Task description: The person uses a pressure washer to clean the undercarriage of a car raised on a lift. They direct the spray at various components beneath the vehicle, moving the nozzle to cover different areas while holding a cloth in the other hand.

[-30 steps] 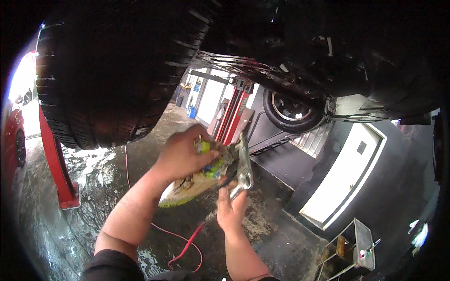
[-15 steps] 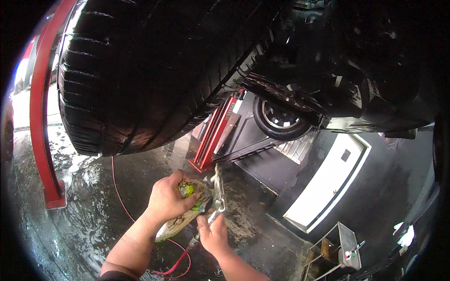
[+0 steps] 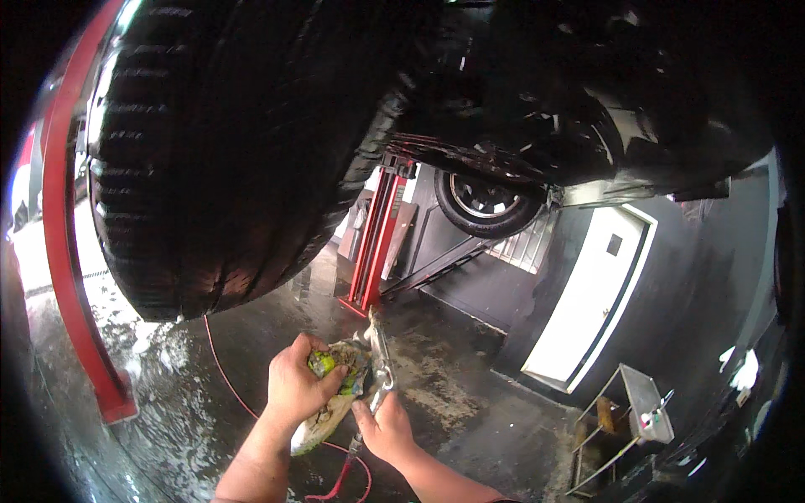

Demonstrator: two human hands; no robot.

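Observation:
My left hand is closed round a dirty, crumpled cloth, off-white with bright green-yellow patches. Part of the cloth hangs below the fingers. Close beside it, my right hand grips the handle of a metal spray gun, whose nozzle end points up and away. The gun's body is right against the cloth; whether they touch is hard to tell. From under the right hand a red hose runs down and loops on the wet floor.
Overhead at the left hangs a large black tyre, beside the dark underside of a raised vehicle. Red lift posts stand left and farther back. A second wheel is beyond. At right are a white door and a metal sink stand.
The view has shifted, so the tyre sits lower and the door and sink stand farther right. Both hands keep their grips, with the cloth and spray gun still side by side.

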